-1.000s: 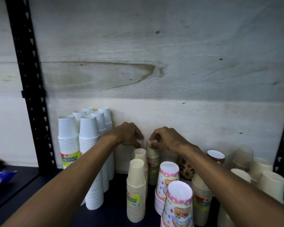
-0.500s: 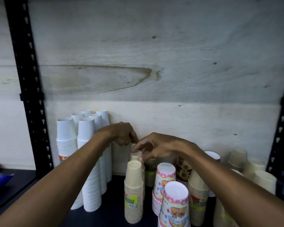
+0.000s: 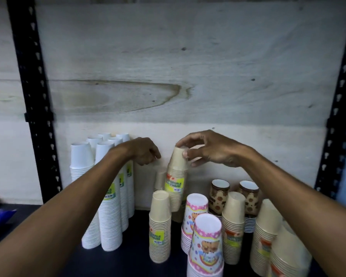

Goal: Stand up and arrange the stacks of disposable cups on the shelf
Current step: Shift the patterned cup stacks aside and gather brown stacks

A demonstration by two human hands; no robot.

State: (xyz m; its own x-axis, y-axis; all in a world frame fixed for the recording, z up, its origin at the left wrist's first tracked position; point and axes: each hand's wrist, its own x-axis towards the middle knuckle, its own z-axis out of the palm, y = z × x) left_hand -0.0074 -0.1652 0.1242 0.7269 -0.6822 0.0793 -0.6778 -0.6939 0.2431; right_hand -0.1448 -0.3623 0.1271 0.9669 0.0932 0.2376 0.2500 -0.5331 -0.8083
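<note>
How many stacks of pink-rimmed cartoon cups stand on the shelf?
2. The front cartoon stack stands nearest the camera, right of centre; the rear cartoon stack is just behind it, to its left. Others may be hidden.

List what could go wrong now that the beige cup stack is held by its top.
1. The right hand pinches only the top of the tilted beige stack; the lower cups might slide off.
2. Its bottom hangs close to the front beige stack and the pink cups; a swing could topple them.
3. The left hand is off it, near the tall white stacks, so it gives no support.
</note>
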